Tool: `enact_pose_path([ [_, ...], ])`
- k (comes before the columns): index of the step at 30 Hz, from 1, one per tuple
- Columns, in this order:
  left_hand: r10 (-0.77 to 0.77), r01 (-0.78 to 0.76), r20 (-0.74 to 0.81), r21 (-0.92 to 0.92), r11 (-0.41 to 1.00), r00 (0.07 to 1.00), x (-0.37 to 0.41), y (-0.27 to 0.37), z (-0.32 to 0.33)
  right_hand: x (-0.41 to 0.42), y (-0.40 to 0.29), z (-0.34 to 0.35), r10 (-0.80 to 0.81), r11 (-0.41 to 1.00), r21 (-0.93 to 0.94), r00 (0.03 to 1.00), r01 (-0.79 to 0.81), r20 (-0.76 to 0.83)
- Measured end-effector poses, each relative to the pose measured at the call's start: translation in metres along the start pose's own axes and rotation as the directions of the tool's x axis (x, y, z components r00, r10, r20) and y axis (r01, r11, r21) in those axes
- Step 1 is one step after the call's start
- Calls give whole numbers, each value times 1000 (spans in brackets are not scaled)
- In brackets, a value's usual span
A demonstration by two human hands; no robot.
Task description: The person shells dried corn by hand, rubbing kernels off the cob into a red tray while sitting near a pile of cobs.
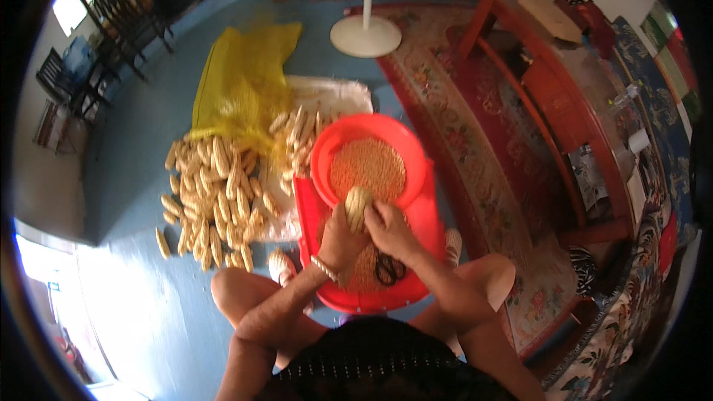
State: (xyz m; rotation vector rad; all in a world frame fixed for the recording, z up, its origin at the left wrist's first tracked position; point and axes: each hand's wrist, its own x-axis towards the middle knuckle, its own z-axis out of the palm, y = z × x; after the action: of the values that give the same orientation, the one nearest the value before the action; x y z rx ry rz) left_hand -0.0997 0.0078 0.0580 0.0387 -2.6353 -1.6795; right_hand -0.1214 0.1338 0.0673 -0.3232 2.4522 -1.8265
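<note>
An ear of dried corn (357, 203) is held upright between my hands above red plastic containers. My left hand (340, 242), with a beaded bracelet at the wrist, wraps around its lower part. My right hand (390, 229) presses its thumb and fingers against the ear's right side. Just beyond the ear, a round red basin (320, 164) holds a heap of loose corn kernels (367, 164). It rests on a larger red tub (426, 217), which also has kernels in it. Scissors with black handles (388, 270) lie in that tub, below my right hand.
A pile of corn ears (214, 195) spreads over the blue floor at left, before a yellow mesh sack (239, 78). More pale cobs (301, 133) lie on a white sack (340, 89). A white round stand base (366, 37), a patterned rug (434, 83) and a wooden table (579, 83) stand beyond.
</note>
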Motion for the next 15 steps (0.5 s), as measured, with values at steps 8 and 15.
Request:
enact_pose_path([
  [8,33,-33,1,-117,993,999,-8,14,-3,-9,-11,-14,306,867,365,941,-339,145],
  [15,-190,232,148,-363,902,970,-4,-29,12,-5,8,-16,396,565,628,843,-536,364],
])
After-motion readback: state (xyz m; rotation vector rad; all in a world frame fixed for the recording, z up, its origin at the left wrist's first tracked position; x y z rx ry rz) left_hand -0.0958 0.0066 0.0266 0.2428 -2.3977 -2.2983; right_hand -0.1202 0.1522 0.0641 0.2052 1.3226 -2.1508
